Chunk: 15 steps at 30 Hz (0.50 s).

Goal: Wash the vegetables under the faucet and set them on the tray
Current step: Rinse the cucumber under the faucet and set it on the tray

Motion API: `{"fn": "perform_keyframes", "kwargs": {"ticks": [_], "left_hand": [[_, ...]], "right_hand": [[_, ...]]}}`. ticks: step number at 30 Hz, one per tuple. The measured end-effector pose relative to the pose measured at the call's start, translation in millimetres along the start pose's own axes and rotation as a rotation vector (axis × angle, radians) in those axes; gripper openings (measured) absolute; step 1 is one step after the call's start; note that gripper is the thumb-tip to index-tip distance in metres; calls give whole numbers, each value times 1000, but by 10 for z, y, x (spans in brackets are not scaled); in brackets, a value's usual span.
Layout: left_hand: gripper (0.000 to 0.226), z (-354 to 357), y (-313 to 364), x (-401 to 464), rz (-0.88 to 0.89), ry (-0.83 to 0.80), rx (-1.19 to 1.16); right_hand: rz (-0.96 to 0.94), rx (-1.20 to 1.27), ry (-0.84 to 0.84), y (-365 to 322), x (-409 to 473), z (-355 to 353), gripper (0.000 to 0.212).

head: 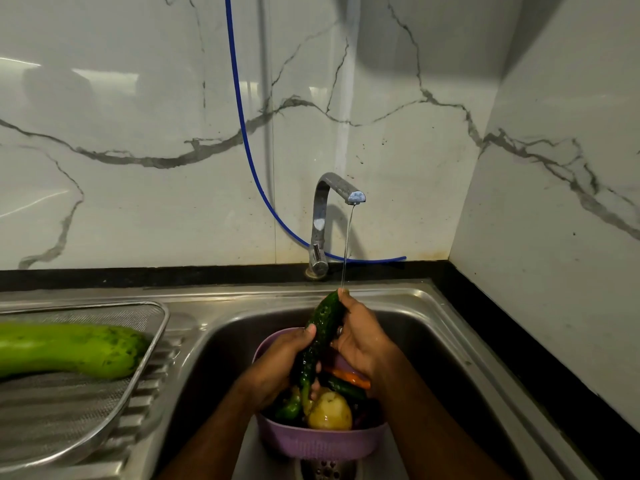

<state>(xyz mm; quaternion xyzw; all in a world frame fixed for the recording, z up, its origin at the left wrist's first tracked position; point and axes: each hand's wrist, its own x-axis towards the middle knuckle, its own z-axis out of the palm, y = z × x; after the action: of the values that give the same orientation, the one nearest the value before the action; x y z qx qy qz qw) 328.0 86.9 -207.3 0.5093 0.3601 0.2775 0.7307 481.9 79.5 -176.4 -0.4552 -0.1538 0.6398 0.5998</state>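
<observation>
A dark green cucumber [322, 327] is held tilted over the sink, its top end under the thin water stream from the chrome faucet [323, 220]. My left hand [280, 362] grips its lower half and my right hand [360, 337] wraps its upper part. Below them a purple colander [322, 441] holds a potato [330, 412], a green pepper [289, 408], a carrot [349, 377] and other vegetables. On the left, a long light green gourd [69, 349] lies on the metal mesh tray [86, 420].
The steel sink basin [433, 341] surrounds the colander, with its drain [325, 471] at the bottom. A blue hose [242, 126] runs down the marble wall behind the faucet. A black counter edge [519, 348] borders the sink on the right.
</observation>
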Motion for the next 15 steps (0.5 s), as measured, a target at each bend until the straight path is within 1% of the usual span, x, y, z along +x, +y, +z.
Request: {"fn": "perform_keyframes", "kwargs": {"ticks": [3, 6, 8, 10, 13, 15], "left_hand": [[62, 12, 54, 14, -102, 4, -108], [65, 9, 81, 21, -144, -37, -175], [63, 48, 108, -2, -149, -12, -150], [54, 110, 99, -9, -89, 33, -31], [38, 133, 4, 41, 89, 76, 176], [29, 121, -30, 49, 131, 76, 182]], "right_hand": [[13, 8, -11, -10, -12, 1, 56], [-16, 45, -48, -48, -13, -56, 49], [-53, 21, -31, -57, -9, -67, 45], [-99, -53, 12, -64, -2, -46, 42], [-127, -181, 84, -45, 2, 10, 39], [-139, -254, 108, -20, 18, 31, 41]]}}
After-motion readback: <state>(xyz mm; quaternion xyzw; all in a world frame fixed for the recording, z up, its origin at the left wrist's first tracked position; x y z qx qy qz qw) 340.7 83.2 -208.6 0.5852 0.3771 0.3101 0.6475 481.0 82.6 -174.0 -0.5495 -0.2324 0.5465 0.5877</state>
